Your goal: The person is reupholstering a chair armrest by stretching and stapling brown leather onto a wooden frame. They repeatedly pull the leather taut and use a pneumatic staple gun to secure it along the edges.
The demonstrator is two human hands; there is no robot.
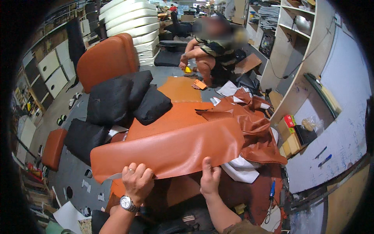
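- A long orange leather cover (167, 150) is lying stretched across the pile of work in front of the person, its lower edge being held up by both hands.
- The left hand (136, 181), wearing a wristwatch (126, 202) and a ring, is gripping the cover's lower edge near its left end, fingers curled over the leather.
- The right hand (209, 177) is pinching the same edge further right, thumb on top and fingers underneath.
- Just behind the cover a flat orange panel (171, 117) is lying, and crumpled brown leather (253, 124) is bunching up at its right side over white foam (241, 171).
- Black cushions (120, 97) are sitting to the left, leaning against an orange seat back (105, 60).
- Farther back, another person (212, 50) is crouching on the floor beside an orange sheet (180, 89).
- Stacked white foam pads (132, 23) are standing at the rear, and wooden shelves (296, 35) are lining the right wall.
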